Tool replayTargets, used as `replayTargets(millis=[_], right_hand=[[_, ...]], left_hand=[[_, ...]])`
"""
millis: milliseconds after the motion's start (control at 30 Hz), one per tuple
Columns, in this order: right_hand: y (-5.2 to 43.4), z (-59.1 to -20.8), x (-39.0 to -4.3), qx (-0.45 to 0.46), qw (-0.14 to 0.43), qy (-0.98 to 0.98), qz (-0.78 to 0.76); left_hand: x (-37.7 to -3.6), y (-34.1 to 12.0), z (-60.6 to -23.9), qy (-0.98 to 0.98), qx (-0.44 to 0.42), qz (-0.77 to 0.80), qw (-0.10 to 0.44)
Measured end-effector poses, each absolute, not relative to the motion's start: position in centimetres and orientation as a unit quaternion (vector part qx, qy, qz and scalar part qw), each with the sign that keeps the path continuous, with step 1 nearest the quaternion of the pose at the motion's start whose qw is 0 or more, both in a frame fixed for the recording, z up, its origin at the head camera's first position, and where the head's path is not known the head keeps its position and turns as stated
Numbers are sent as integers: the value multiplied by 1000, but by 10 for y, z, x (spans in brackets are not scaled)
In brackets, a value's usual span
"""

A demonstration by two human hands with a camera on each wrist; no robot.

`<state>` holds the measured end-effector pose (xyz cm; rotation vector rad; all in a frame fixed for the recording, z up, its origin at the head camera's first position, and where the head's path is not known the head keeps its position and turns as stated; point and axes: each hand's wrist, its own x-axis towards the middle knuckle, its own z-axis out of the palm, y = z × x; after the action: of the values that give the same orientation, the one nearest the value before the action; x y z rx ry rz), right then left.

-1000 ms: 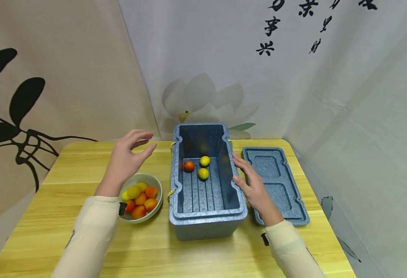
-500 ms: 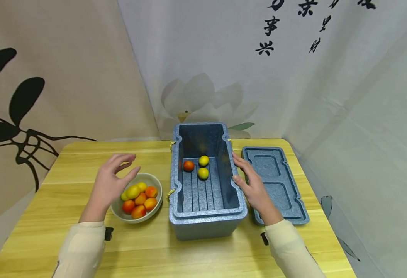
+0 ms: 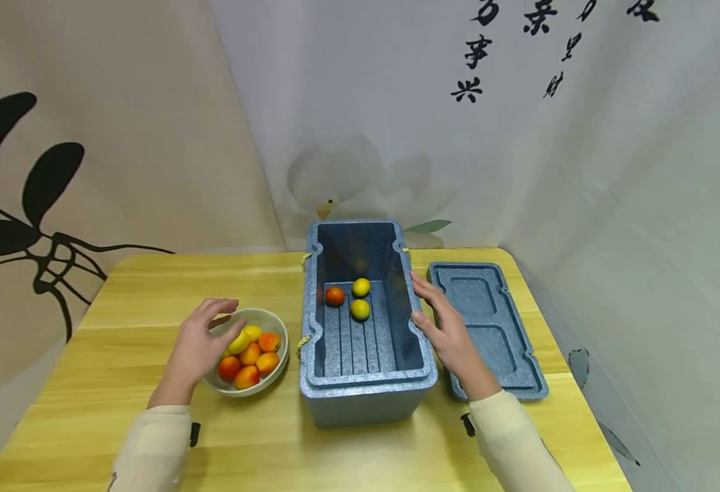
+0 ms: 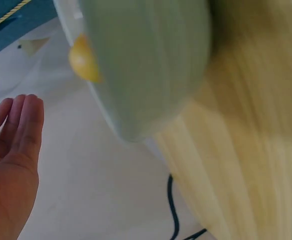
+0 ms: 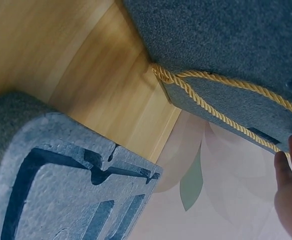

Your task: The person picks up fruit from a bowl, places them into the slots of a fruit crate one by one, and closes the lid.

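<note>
In the head view my left hand (image 3: 194, 352) hovers over the left side of a pale green bowl (image 3: 284, 362), fingers and thumb spread with nothing between them. Several orange-red fruits (image 3: 247, 376) and yellow fruits (image 3: 253, 333) fill the bowl. The left wrist view shows that hand (image 4: 13, 165) beside the bowl's outer wall (image 4: 146, 60). A grey-blue foam box (image 3: 369, 393) stands in the middle, lidless. On its floor lie a red fruit (image 3: 335, 296) and two yellow fruits (image 3: 360, 309). My right hand (image 3: 449, 335) rests against the box's right rim with relaxed fingers.
The foam lid (image 3: 489, 314) lies on the table right of the box, partly under my right forearm. Yellow rope handles (image 5: 226, 82) hang on the box's sides. A printed curtain (image 3: 360, 102) stands behind the wooden table (image 3: 261, 444).
My left hand has moved left from beside the box, then down toward the fruit in the bowl. The right hand keeps its place on the rim.
</note>
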<state>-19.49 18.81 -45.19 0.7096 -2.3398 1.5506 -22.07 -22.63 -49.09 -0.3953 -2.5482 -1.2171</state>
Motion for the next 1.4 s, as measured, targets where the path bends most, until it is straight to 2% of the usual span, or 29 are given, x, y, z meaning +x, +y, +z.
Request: replayTargets(millis=[300,767,1400], right_hand=[[186,-449,-198,252,126,-798,533],[187,-449,-196,248,121,-797,537],[187,-448,-197,251,124,-809,517]], left_hand=[[-218,-235,-511,-914,-123,-375,95],[-217,-233,-523,-933,-94,-343,53],[-215,-233,-534,-940,-98,-325,43]])
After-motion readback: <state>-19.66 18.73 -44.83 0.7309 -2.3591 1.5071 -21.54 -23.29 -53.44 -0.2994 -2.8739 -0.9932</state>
